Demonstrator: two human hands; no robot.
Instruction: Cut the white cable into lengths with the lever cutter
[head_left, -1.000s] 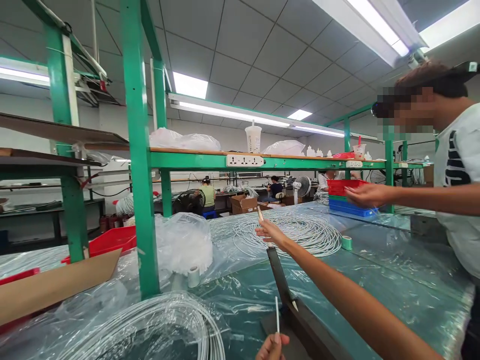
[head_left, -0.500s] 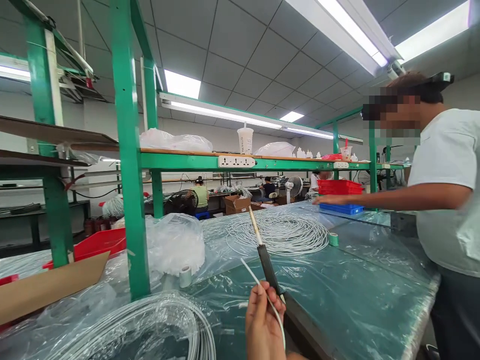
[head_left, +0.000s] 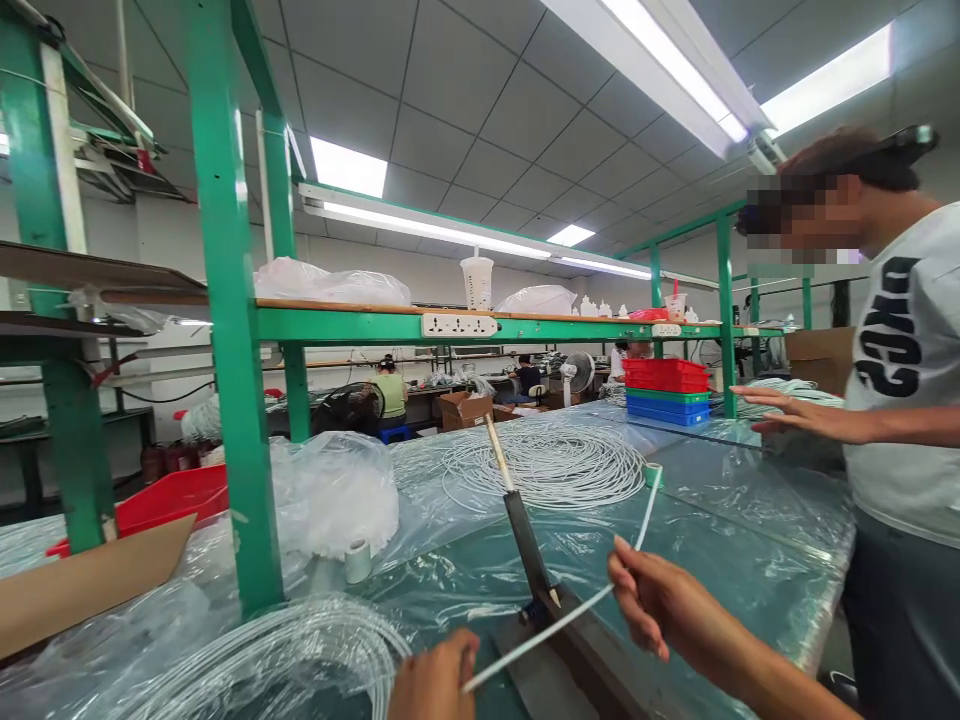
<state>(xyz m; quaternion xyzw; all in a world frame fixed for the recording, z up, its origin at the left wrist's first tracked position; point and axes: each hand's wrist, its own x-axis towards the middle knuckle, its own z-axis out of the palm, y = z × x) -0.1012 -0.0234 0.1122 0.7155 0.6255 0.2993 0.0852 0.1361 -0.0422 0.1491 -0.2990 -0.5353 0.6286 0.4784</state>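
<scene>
Left hand (head_left: 435, 680) grips cable (head_left: 540, 638), right hand (head_left: 664, 605) pinches it further along, probably to hold the span straight; stand (head_left: 527, 540) just beyond, coil (head_left: 559, 465) behind on tabletop (head_left: 750, 540)

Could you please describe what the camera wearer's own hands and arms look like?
The left hand is bare, with no glove visible; its wrist is out of view. The right hand is also ungloved, and the right forearm shows no sleeve, watch or bracelet up to the picture's edge.
</scene>
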